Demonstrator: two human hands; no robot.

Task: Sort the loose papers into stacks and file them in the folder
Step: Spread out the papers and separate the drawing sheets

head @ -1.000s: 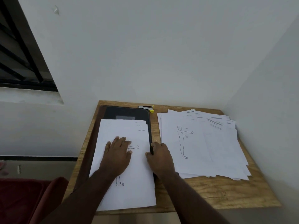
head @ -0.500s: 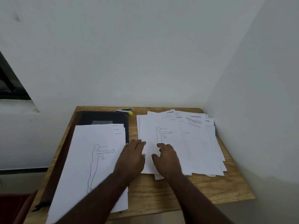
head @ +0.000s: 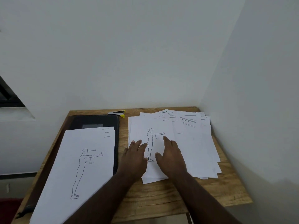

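A fanned pile of loose white papers (head: pixel 191 143) covers the right half of the wooden table (head: pixel 161 196). Its top sheet (head: pixel 142 126) shows a line drawing of a standing figure with an arm stretched out. My left hand (head: pixel 134 157) and my right hand (head: pixel 171 156) both lie flat on that top sheet, fingers straight, one on each side of the figure. On the left, a neater stack of sheets (head: pixel 77 167) with the same drawing lies on a black folder (head: pixel 95 121), hiding most of it.
A small stapler with yellow ends (head: pixel 117 113) sits at the table's back edge between folder and pile. White walls close in behind and to the right. A dark window frame (head: pixel 8 97) is at far left. The table's front edge is near my forearms.
Both hands left the stack on the folder and moved right onto the fanned pile. My view turned right with them. The left stack stays where it was.
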